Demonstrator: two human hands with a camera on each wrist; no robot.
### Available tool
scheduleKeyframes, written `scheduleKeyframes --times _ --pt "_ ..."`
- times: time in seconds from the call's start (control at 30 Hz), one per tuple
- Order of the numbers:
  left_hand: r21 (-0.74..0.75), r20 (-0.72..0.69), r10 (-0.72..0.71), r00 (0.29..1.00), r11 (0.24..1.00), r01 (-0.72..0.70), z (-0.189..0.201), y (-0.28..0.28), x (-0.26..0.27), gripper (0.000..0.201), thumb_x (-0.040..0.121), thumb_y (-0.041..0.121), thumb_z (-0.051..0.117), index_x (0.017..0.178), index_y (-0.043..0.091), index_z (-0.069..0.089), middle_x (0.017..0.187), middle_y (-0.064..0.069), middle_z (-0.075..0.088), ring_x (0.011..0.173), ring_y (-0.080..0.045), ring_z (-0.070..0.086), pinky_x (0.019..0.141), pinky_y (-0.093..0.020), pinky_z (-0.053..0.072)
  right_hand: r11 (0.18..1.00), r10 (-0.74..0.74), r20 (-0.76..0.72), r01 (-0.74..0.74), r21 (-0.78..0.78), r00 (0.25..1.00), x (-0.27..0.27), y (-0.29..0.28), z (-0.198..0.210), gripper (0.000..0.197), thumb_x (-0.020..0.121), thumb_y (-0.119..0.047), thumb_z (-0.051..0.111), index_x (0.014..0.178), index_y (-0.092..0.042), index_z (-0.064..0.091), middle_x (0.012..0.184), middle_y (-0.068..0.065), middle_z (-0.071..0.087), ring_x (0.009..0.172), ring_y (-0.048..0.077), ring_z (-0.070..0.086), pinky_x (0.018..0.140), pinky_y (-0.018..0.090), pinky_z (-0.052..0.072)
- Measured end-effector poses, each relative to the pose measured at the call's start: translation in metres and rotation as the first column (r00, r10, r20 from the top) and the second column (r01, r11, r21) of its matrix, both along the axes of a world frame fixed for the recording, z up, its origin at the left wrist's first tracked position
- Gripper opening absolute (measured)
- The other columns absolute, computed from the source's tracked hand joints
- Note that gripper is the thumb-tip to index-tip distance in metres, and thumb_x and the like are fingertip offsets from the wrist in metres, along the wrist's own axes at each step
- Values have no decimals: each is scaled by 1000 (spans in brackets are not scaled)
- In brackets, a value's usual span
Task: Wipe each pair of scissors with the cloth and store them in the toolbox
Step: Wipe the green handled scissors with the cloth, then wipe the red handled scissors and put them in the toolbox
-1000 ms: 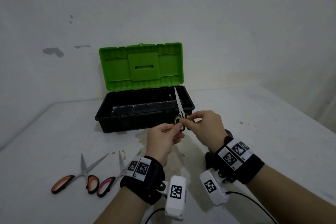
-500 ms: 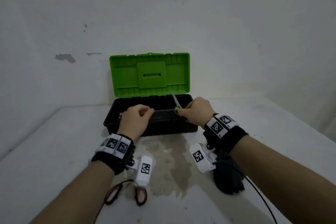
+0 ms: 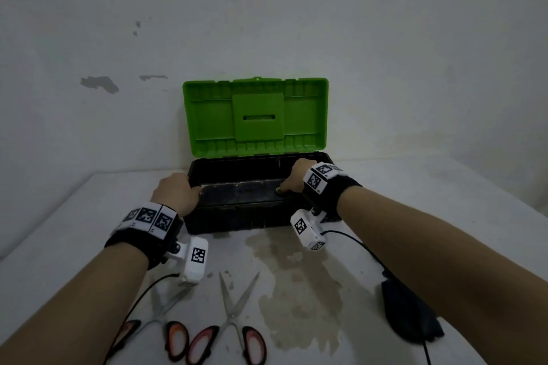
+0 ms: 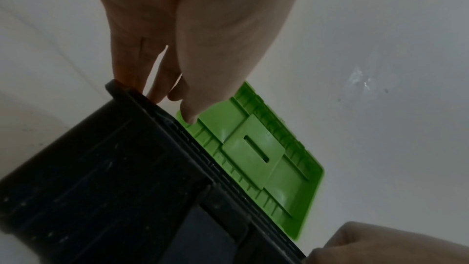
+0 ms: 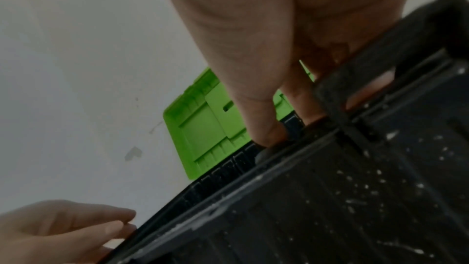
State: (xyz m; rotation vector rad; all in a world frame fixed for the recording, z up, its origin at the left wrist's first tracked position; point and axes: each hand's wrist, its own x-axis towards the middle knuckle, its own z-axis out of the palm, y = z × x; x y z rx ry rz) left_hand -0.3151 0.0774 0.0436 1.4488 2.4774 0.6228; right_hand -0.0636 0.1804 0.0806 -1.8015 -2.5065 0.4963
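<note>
1. Head view: toolbox (image 3: 237,213), black body with green lid (image 3: 255,117) raised upright; stands at the far edge of the tabletop (image 3: 444,216), against the wall.
2. Left hand (image 3: 177,193): at the toolbox's left end; fingers curled over the near-left rim; the left wrist view shows the fingertips (image 4: 154,95) at the rim corner.
3. Right hand (image 3: 298,176): reaching down inside the right end of the toolbox; thumb and fingers pinched on a green-handled pair of scissors (image 3: 279,190), only a sliver of handle visible; blades hidden.
4. Orange-handled scissors (image 3: 161,324): blades apart, near the front edge of the tabletop, partly under the left forearm.
5. Red-handled scissors (image 3: 234,320): blades apart, just beside item 4, to its right.
6. Black cloth (image 3: 409,317): crumpled, near the front-right of the tabletop, partly under the right forearm.
</note>
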Motion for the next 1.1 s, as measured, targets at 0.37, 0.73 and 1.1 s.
scheduleKeyframes --times 0.37,0.73,1.1 --pt "94 -8 -24 1000 995 25 -15 -8 -12 42 90 0 60 131 11 65 126 -18 67 116 -37 60 102 -40 49 983 181 225 -182 -13 957 -13 5 -13 30 86 -30 69 112 -15 70 94 6 65 71 25 55 50 26 42" --pt "155 -23 -38 999 987 42 -15 -14 -11 38 92 3 63 130 6 65 131 -18 64 122 -37 57 105 -36 44 984 166 275 -176 12 947 -17 -1 -15 27 93 -21 59 113 -4 65 115 19 65 106 35 62 87 44 50" --pt "191 -44 -103 994 975 110 1 -62 16 36 98 22 59 131 8 63 130 -17 62 120 -35 57 103 -36 42 978 84 -180 -46 203 980 -8 -36 6 25 90 -31 62 95 -10 75 92 10 72 81 26 68 68 30 54"
